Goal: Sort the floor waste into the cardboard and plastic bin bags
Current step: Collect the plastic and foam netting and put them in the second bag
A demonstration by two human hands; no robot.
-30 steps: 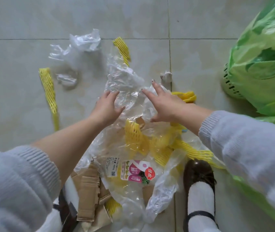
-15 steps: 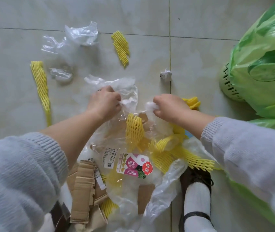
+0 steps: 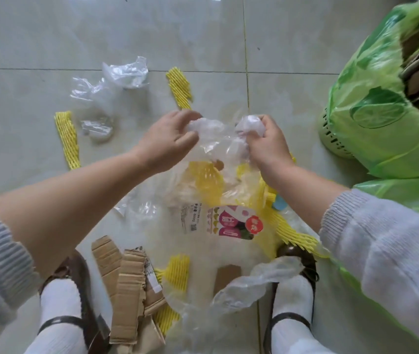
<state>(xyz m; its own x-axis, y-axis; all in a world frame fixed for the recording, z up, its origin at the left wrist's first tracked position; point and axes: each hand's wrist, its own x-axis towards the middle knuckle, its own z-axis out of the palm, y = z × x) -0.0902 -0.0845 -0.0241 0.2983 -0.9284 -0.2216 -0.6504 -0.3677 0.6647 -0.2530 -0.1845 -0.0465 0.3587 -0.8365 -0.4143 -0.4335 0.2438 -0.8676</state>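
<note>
A clear plastic bag (image 3: 218,180) with a pink printed label hangs between my hands, holding yellow foam nets. My left hand (image 3: 170,139) grips one side of its bunched top and my right hand (image 3: 264,141) grips the other. Torn cardboard strips (image 3: 126,279) lie on the tiles between my feet. At the right stands a green bin bag (image 3: 382,118) with cardboard pieces inside its open top. A second green bag (image 3: 402,195) shows just below it, behind my right sleeve.
Loose clear plastic (image 3: 124,75) and yellow foam nets (image 3: 179,86) (image 3: 67,139) lie on the tiled floor ahead. A green slotted basket (image 3: 331,139) sits under the bin bag. My brown shoes (image 3: 80,279) stand amid more plastic film (image 3: 249,284) and a foam net (image 3: 175,272).
Both hands closed on the top of the clear bag and lifted it off the floor, gathering the rim between them. The cardboard strips below are more exposed.
</note>
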